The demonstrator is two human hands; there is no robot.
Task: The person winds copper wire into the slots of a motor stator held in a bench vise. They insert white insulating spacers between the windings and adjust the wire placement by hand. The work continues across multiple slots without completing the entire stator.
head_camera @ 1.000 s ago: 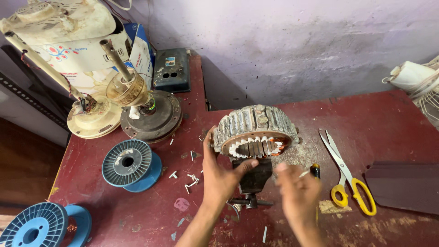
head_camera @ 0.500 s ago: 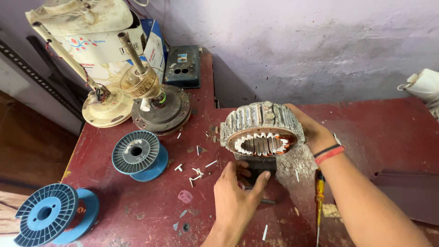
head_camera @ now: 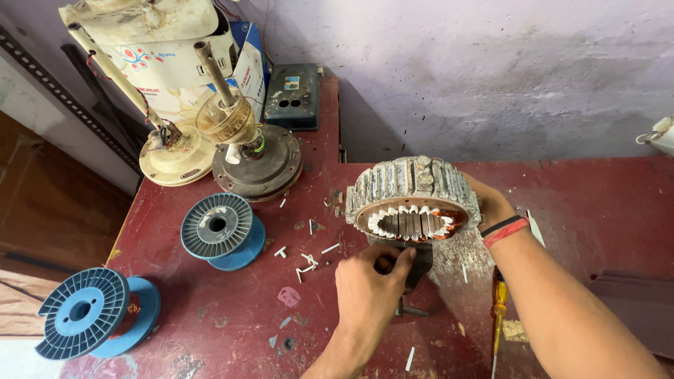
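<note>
A round metal motor stator [head_camera: 413, 191] with white slot liners and copper windings inside stands tilted on a dark stand [head_camera: 420, 263] on the red table [head_camera: 232, 330]. My left hand [head_camera: 371, 288] pinches at the stand just below the stator's front rim. My right hand [head_camera: 491, 203] wraps around the stator's back right side, mostly hidden behind it; a black and a red band sit on the wrist.
Two blue empty wire spools [head_camera: 221, 228] [head_camera: 91, 312] lie at the left. Fan motor parts with shafts [head_camera: 249, 158] [head_camera: 172, 151] stand behind them, next to a dark switch box [head_camera: 293, 95]. Small white slips [head_camera: 305, 263] litter the table. A yellow-handled screwdriver [head_camera: 498, 309] lies under my right forearm.
My right hand went from the table front to behind the stator and now holds its back. My left hand dropped from the stator's rim to the stand below. The view shifted left.
</note>
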